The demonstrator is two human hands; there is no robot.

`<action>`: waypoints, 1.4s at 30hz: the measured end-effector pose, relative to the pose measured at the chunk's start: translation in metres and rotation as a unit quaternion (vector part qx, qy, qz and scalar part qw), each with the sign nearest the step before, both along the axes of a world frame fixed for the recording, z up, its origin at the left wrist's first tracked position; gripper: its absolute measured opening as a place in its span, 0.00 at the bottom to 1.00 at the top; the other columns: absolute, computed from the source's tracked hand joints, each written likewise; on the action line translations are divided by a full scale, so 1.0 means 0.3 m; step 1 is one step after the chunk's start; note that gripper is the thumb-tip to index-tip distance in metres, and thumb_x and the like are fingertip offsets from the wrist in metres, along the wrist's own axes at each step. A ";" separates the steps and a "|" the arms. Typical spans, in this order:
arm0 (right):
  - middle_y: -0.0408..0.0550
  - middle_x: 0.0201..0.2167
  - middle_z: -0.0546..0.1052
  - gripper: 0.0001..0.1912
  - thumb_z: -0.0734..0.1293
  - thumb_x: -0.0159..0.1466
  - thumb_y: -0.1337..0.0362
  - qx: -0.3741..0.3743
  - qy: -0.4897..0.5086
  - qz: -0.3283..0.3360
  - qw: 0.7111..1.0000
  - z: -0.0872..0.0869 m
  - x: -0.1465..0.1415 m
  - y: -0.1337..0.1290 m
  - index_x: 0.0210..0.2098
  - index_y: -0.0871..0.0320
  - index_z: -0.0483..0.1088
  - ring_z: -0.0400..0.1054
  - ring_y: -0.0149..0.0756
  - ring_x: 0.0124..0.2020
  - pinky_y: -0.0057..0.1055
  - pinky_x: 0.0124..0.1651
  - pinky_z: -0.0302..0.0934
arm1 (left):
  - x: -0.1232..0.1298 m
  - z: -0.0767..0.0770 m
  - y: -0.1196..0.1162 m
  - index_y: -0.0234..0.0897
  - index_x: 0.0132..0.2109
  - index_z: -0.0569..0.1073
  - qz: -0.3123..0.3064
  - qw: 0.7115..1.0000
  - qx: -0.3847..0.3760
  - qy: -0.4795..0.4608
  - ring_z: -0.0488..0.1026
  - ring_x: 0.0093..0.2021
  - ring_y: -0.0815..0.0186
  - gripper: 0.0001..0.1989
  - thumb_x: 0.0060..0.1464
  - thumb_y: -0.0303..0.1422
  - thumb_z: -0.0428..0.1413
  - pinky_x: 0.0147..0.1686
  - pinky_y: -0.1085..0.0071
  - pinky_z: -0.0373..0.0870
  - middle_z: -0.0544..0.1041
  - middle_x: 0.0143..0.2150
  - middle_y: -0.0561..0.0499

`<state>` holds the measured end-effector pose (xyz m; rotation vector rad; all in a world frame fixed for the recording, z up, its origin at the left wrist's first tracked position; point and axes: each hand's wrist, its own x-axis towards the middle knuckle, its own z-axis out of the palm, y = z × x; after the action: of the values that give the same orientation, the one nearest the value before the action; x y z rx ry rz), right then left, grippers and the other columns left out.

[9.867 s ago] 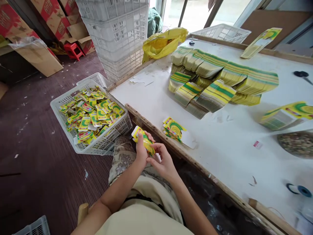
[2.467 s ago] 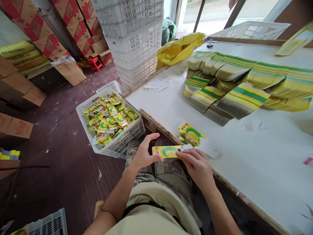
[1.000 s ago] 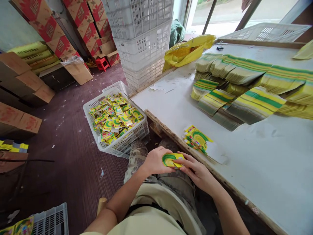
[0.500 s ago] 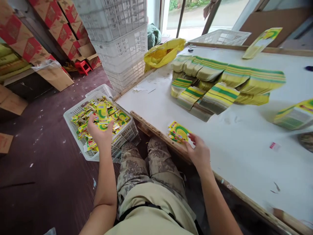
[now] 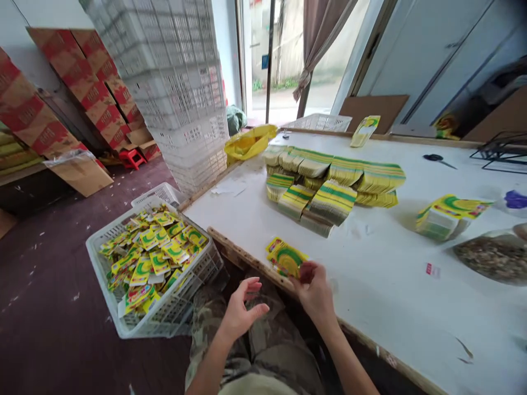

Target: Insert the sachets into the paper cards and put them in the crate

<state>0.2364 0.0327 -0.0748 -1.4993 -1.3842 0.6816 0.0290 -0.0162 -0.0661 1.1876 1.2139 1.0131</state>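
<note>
My left hand point(image 5: 242, 310) hovers over my lap near the table edge, fingers and thumb apart, with nothing in it. At the table's front edge, my right hand point(image 5: 315, 291) pinches the near corner of a small pile of yellow-and-green printed cards point(image 5: 287, 259) lying on the white tabletop. How many cards its fingers grip is hidden. To my left stands a white plastic crate point(image 5: 101, 291), heaped with loose yellow-and-green card packets point(image 5: 160, 262).
Rows of stacked yellow-green cards point(image 5: 333, 200) stand mid-table. A clear bag of dark bits point(image 5: 494, 258) and a block of cards point(image 5: 442, 219) lie right. Behind the crate are a yellow bag point(image 5: 251, 144), tall stacked crates point(image 5: 177, 93) and red-brown cartons point(image 5: 93, 82).
My left hand has come away from the crate, where a packet was at its fingers, and is now empty over my lap. My right hand stays at the card pile. The view has tilted up.
</note>
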 end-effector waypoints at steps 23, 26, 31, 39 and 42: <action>0.44 0.33 0.71 0.18 0.68 0.61 0.52 -0.095 0.231 0.294 0.923 0.127 -0.232 -0.187 0.44 0.57 0.67 0.62 0.36 0.34 0.30 0.36 0.56 | 0.064 0.003 0.079 0.37 0.38 0.70 0.307 0.947 0.029 -0.086 0.70 0.28 0.68 0.20 0.39 0.43 0.64 0.31 0.71 0.70 0.72 0.30 0.53; 0.46 0.33 0.73 0.15 0.68 0.61 0.52 -0.104 0.225 0.273 0.930 0.115 -0.254 -0.188 0.37 0.58 0.68 0.63 0.36 0.34 0.30 0.36 0.57 | 0.049 0.017 0.089 0.37 0.36 0.70 0.328 0.943 0.031 -0.037 0.69 0.26 0.67 0.20 0.35 0.39 0.65 0.29 0.71 0.69 0.72 0.27 0.55; 0.44 0.27 0.70 0.17 0.65 0.63 0.49 -0.085 0.202 0.200 0.955 0.097 -0.217 -0.138 0.31 0.58 0.67 0.62 0.34 0.28 0.29 0.31 0.57 | 0.048 0.020 0.054 0.36 0.41 0.74 0.237 0.953 0.035 -0.184 0.75 0.33 0.62 0.24 0.41 0.49 0.64 0.35 0.68 0.73 0.79 0.35 0.49; 0.48 0.31 0.74 0.10 0.63 0.67 0.61 0.072 -0.008 0.187 0.980 0.144 -0.097 -0.097 0.36 0.56 0.75 0.68 0.38 0.34 0.31 0.36 0.62 | -0.053 0.038 0.053 0.33 0.43 0.77 0.197 0.972 0.056 -0.112 0.77 0.45 0.55 0.27 0.47 0.52 0.61 0.46 0.62 0.73 0.80 0.44 0.41; 0.48 0.32 0.75 0.12 0.60 0.70 0.65 0.166 -0.139 0.197 0.956 0.162 -0.075 -0.091 0.38 0.52 0.76 0.67 0.39 0.37 0.38 0.45 0.62 | -0.117 0.114 0.034 0.37 0.55 0.72 0.135 0.981 0.132 0.035 0.70 0.58 0.52 0.30 0.50 0.50 0.59 0.57 0.59 0.66 0.74 0.56 0.40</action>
<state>0.2139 0.0054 -0.0263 -1.0883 -1.9384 0.4538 -0.0063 -0.0060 -0.0319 1.2948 1.3517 1.3786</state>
